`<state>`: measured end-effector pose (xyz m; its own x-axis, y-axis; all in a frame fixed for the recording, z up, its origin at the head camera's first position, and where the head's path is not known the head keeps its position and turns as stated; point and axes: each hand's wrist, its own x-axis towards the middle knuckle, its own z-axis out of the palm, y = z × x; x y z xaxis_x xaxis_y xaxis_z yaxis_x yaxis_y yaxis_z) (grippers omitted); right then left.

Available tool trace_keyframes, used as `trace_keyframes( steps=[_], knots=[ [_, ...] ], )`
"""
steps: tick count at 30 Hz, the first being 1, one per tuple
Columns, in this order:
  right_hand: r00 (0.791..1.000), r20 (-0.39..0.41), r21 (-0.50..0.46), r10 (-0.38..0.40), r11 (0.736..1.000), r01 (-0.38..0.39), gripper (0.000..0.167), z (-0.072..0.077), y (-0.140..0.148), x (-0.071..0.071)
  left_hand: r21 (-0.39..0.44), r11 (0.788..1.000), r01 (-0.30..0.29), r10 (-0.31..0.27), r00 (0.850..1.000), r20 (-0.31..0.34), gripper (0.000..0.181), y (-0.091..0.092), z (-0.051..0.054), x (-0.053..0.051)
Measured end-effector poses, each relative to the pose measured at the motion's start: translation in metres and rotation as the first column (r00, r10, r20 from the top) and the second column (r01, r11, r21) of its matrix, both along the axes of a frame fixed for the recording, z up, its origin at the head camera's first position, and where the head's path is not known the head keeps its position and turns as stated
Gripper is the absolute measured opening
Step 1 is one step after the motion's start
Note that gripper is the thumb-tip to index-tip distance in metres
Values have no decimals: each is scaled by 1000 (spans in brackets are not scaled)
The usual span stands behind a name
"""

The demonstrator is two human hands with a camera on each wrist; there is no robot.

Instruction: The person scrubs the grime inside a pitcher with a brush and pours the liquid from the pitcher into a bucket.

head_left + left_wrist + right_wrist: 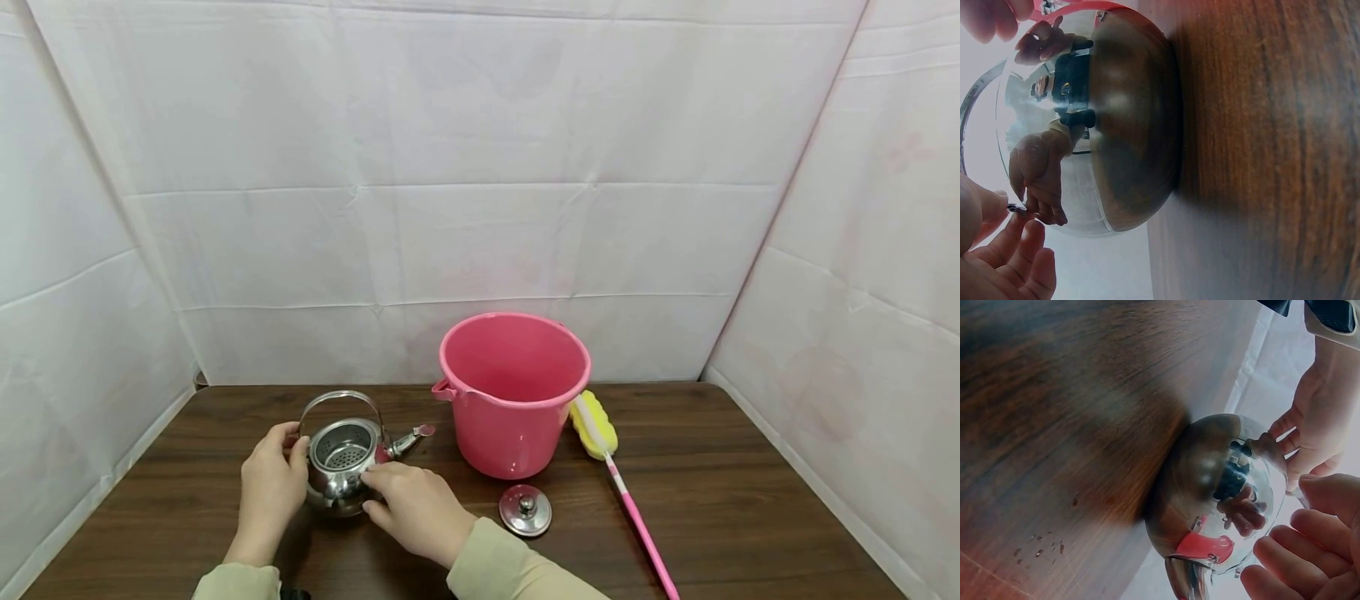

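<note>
A shiny steel teapot (339, 483) stands upright and lidless on the dark wooden table, its perforated strainer (345, 455) showing inside. The arched handle (341, 394) is raised, and the spout (412, 438) points right. At the teapot's left side, my left hand (274, 483) pinches the handle's lower end between thumb and index finger. My right hand (420, 507) is at the front right of the body, fingers loosely bent around nothing; whether the fingertips touch the steel I cannot tell. The round steel lid (526, 510) lies knob up, to the right of that hand.
Behind the lid stands a pink bucket (510, 442). To its right lies a brush with a yellow sponge head (595, 425) and a pink-and-white stick (637, 521). Small drops (1038, 552) dot the table near the spout. White sheets (480, 208) enclose the table.
</note>
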<state>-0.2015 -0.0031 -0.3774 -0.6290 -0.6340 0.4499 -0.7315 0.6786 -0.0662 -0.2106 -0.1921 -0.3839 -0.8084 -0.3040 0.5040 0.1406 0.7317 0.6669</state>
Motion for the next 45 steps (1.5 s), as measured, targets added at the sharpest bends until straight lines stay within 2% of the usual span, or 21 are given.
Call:
trace_keyframes(
  steps=[11, 23, 30, 39, 45],
  knots=[
    [1000, 26, 16, 0, 1000, 0, 27, 3, -3, 0, 2, 1000, -4, 4, 1000, -14, 25, 1, 0, -1],
    [1000, 10, 54, -15, 998, 14, 31, 4, -6, -1, 4, 1000, -7, 7, 1000, -24, 24, 2, 0, -1],
    [1000, -9, 68, -12, 998, 13, 31, 4, -8, -2, 2, 1000, -8, 8, 1000, -19, 24, 3, 1, -1],
    [1000, 3, 83, -20, 996, 20, 33, 6, -8, -2, 4, 1000, -12, 12, 1000, -7, 24, 3, 2, -1],
    [999, -33, 96, -10, 995, 13, 33, 8, -13, -3, 7, 1000, -16, 16, 1000, 11, 24, 2, 3, 0]
  ],
)
